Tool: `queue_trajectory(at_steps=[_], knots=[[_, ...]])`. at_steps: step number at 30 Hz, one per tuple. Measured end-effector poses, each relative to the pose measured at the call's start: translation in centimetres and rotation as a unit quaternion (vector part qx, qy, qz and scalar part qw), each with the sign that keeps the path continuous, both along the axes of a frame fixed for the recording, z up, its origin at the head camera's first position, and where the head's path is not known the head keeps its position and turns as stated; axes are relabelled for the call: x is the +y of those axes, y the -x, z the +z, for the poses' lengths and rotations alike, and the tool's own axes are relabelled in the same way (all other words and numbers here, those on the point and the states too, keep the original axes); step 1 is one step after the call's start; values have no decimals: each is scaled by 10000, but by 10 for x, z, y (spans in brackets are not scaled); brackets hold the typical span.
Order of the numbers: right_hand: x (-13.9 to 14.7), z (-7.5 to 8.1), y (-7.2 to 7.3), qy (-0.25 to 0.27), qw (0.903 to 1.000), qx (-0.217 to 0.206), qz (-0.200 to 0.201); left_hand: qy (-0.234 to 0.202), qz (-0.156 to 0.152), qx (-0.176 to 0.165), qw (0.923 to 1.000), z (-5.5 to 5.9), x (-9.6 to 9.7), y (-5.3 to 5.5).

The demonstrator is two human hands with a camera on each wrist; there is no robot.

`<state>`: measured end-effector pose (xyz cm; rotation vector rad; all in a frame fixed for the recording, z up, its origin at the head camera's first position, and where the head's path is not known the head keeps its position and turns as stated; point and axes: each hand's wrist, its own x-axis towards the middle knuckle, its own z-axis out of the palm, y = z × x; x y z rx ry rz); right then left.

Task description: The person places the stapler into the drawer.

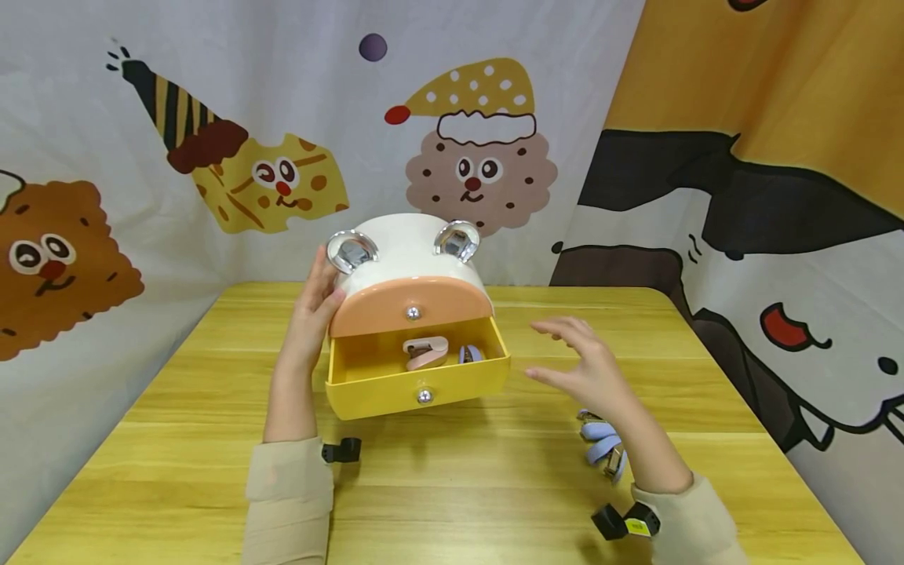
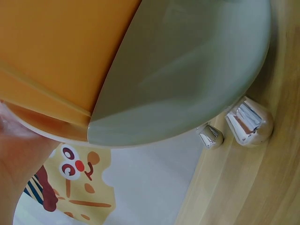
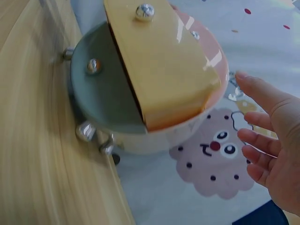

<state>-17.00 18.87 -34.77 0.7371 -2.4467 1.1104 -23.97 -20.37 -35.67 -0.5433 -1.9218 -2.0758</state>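
A rounded white mini drawer cabinet [image 1: 406, 243] with two silver ears stands on the table. Its peach upper drawer [image 1: 395, 302] is closed, while the yellow drawer [image 1: 381, 402] is pulled out. Inside that drawer lie a small pink stapler-like thing [image 1: 428, 359] and a small purple piece [image 1: 470, 354]. My left hand [image 1: 305, 318] holds the cabinet's left side, thumb at the front edge; most of its fingers are hidden in the left wrist view. To the right of the cabinet, my right hand [image 1: 582, 357] hovers with fingers spread, holding nothing. A green lower drawer [image 3: 101, 89] shows below the yellow one.
Several purple pieces with metal parts [image 1: 602, 443] lie on the wooden table [image 1: 452, 494], under my right forearm. Silver feet [image 2: 248, 123] support the cabinet. A cartoon-printed cloth [image 1: 282, 78] hangs behind the table.
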Motion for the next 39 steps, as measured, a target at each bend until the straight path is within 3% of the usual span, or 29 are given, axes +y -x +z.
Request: queue_trajectory(at_steps=[31,39], knots=[[82,-61,-5,-735,9928,-927,-159,79,46,-9,10000,2,0,-1],[96,-78,-1,-653,9853,-1570,155,117,58,-33,9999,1,0,-1]])
